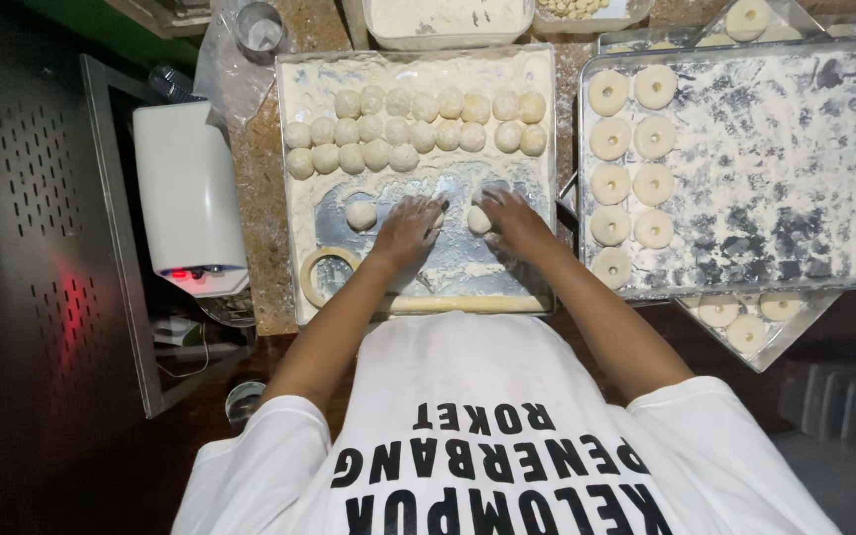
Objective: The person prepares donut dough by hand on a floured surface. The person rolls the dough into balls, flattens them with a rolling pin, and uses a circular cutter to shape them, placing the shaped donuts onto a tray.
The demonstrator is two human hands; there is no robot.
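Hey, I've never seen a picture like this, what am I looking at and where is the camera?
There is one picture, taken by a camera worn on a person's head and looking down, so the white shirt fills the bottom. No machine does the work, only two bare hands. The left hand lies on a floured tray; whether it covers dough cannot be seen. The right hand touches a dough ball. Another loose ball lies left of them, and rows of dough balls fill the tray's far half. A ring cutter sits at its near corner. The second tray, on the right, carries ring-shaped dough pieces. A white appliance stands on the left.
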